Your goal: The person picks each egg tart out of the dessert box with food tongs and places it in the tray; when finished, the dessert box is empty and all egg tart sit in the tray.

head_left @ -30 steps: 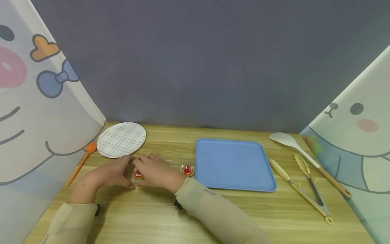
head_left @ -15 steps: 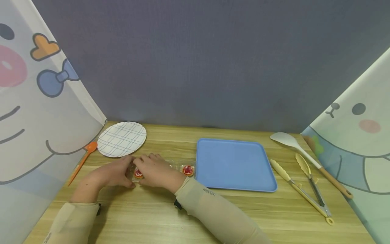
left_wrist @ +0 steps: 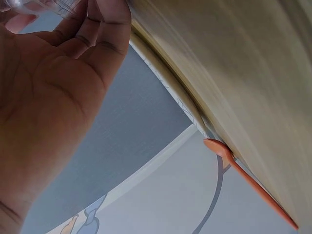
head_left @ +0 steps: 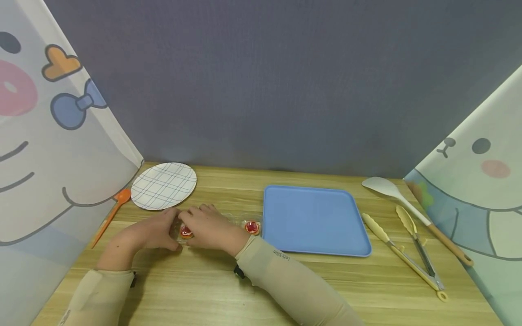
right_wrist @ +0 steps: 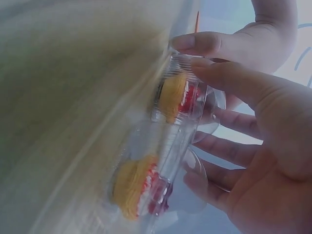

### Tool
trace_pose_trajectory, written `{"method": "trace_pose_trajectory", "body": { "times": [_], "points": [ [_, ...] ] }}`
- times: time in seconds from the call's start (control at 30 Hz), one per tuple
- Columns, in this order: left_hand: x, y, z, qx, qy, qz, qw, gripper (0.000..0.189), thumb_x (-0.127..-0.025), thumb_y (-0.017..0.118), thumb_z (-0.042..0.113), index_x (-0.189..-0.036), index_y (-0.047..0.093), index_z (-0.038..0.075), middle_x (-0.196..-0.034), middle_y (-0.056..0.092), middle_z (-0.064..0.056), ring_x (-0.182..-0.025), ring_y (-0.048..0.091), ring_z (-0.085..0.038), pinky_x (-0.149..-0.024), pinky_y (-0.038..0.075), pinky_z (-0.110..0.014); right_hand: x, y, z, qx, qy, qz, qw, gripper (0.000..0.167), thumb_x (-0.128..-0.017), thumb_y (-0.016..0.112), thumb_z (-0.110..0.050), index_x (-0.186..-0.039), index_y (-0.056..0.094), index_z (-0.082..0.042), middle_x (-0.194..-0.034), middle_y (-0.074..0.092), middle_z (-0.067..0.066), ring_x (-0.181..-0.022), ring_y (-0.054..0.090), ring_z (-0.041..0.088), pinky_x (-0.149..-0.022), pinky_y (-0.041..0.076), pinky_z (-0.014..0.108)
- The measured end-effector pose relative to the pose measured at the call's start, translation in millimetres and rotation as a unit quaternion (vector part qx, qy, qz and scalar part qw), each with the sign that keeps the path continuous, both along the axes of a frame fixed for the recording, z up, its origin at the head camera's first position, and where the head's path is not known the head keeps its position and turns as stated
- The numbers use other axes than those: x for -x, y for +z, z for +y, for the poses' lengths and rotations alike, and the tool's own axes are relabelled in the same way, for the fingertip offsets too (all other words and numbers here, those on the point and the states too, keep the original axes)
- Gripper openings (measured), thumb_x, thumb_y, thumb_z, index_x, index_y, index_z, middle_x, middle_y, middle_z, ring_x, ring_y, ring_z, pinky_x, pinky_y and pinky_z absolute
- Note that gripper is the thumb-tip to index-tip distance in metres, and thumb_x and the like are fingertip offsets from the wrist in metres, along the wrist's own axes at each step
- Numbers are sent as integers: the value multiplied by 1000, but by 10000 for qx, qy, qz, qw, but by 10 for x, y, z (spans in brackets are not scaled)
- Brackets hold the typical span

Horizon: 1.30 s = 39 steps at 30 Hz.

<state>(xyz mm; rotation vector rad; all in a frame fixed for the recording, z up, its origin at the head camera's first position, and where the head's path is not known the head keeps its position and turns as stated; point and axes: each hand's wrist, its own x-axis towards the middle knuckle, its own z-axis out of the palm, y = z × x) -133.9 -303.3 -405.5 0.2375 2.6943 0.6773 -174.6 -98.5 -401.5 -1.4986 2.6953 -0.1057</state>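
A clear plastic food box (right_wrist: 171, 127) lies on the table left of the blue tray, holding small tarts with red tops. One tart (head_left: 186, 232) shows between the hands, another tart (head_left: 251, 227) near the tray. My left hand (head_left: 152, 231) grips the box's left end, thumb in front and fingers behind. In the left wrist view, its curled fingertips meet the clear plastic (left_wrist: 46, 6). My right hand (head_left: 210, 228) reaches over the box and covers its middle. The right wrist view shows that thumb on the box's near edge and the fingers against the rounded lid.
To the right lies a blue tray (head_left: 316, 222). Beyond it are yellow-tipped tongs (head_left: 408, 258) and a white ladle (head_left: 383, 186) with a wooden handle. Back left are a checked oval plate (head_left: 163, 186) and an orange spoon (head_left: 111, 217). Printed panels stand on both sides.
Both hands keep nearly the same place on the box. The whole head view has shifted very slightly.
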Motion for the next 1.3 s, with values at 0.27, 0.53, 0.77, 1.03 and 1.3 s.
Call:
{"method": "trace_pose_trajectory", "body": {
  "times": [0.27, 0.53, 0.77, 1.03, 1.3],
  "points": [
    [1, -1, 2, 31, 44, -30, 10000, 83, -69, 92, 29, -132, 47, -1, -127, 58, -15, -114, 59, -29, -94, 55, -45, 19, 87, 40, 98, 34, -1, 9999, 58, -98, 76, -47, -149, 56, -27, -139, 63, -8, -128, 61, 17, -113, 47, 35],
    [-10, 13, -5, -10, 45, -52, 10000, 80, -69, 92, 26, -128, 47, -1, -122, 57, -15, -111, 59, -28, -92, 55, -44, -2, 200, 119, 191, 109, 53, 9997, 58, -99, 75, -47, -150, 57, -28, -138, 65, -7, -128, 62, 18, -113, 46, 36],
    [-7, -11, -9, -11, 18, -5, 10000, 80, -71, 93, 29, -129, 48, -1, -117, 58, -11, -103, 59, -24, -85, 53, -38, -71, 263, 242, 285, 194, 68, 9994, 61, -97, 77, -48, -150, 56, -28, -135, 66, -9, -127, 63, 16, -113, 46, 34],
    [3, -27, -15, 27, -18, 130, 9999, 84, -71, 94, 33, -132, 48, -1, -125, 58, -14, -110, 59, -26, -95, 55, -45, -142, 304, 389, 182, 261, 139, 9994, 73, -97, 77, -49, -160, 47, -26, -142, 64, -6, -132, 62, 19, -118, 48, 39],
    [13, -8, -24, -16, -130, 158, 9998, 94, -68, 98, 45, -134, 50, 0, -129, 60, -15, -118, 61, -30, -101, 55, -51, -204, 293, 492, 250, 416, -20, 9988, 67, -98, 75, -50, -156, 51, -27, -148, 63, -4, -135, 62, 19, -124, 46, 39]
  ]
}}
